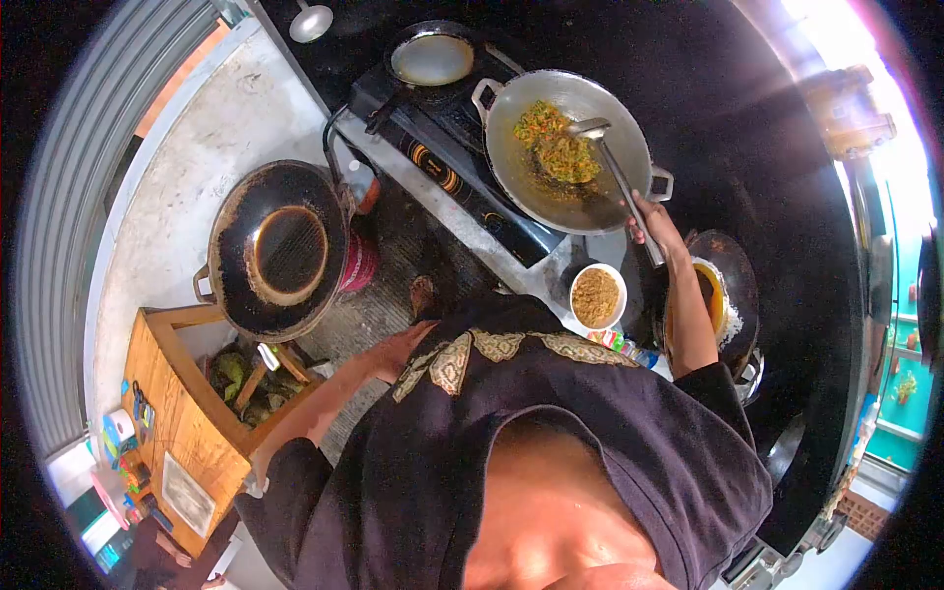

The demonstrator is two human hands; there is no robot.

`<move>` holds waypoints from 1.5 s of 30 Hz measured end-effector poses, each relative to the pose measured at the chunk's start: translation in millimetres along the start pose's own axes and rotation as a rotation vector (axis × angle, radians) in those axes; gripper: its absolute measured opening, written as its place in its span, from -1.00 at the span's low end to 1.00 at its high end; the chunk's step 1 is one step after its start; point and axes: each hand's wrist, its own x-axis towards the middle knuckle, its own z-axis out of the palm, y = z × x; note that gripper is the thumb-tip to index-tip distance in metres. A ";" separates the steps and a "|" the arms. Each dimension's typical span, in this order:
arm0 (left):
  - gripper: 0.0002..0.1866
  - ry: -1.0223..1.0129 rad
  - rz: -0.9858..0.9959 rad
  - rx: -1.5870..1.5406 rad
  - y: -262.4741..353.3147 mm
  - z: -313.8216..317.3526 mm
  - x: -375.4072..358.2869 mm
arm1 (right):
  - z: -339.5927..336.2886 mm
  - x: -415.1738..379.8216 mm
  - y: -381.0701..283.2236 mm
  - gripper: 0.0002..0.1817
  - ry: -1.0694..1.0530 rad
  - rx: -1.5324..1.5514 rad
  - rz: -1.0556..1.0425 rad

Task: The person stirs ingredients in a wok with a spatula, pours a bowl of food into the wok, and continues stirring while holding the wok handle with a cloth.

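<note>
My right hand (657, 226) is closed around the handle of a long metal ladle (619, 172). The ladle's head rests over a yellow-green chopped food mix with red bits (565, 162). That food lies in a wide grey two-handled wok (501, 177), set on the black gas stove (462, 187). My left hand (418, 344) is down by my waist, partly covered by the dark shirt. Its fingers are hidden. To the right of the stove front stands a white tub of brown crumbly food (596, 297).
A small frying pan with liquid (433, 61) occupies the back burner. At left sits a large blackened wok (275, 246); below it is a wooden table (187, 433). A yellow container with white rice (723, 305) is beside my right forearm. Another ladle (311, 24) lies at top left.
</note>
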 end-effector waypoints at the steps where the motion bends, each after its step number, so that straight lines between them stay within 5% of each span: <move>1: 0.19 -0.002 -0.006 0.006 1.2 -0.2 -0.5 | 3.8 1.3 -1.1 -0.55 0.036 -0.016 -0.008; 8: 0.21 -0.051 -0.011 -0.018 4.8 -4.9 1.0 | 29.5 29.2 15.9 -0.54 -0.002 0.064 -0.135; 29: 0.12 0.104 0.132 0.052 -36.9 26.7 14.9 | 37.1 65.8 23.2 -0.52 -0.186 0.188 -0.003; 35: 0.13 0.071 0.057 0.071 -27.0 21.3 14.9 | 23.6 29.2 41.6 -0.47 0.006 -0.437 0.023; 38: 0.16 0.029 0.031 0.046 -20.1 15.4 13.6 | 23.9 -1.0 46.2 -0.67 0.299 -0.712 -0.437; 40: 0.19 0.052 0.072 0.066 -26.0 18.6 15.2 | 26.7 -24.2 40.7 -0.73 0.400 -0.810 -0.581; 45: 0.23 -0.010 -0.013 0.180 -20.4 14.1 13.7 | 23.8 -60.9 41.3 -0.78 0.431 -0.690 -0.516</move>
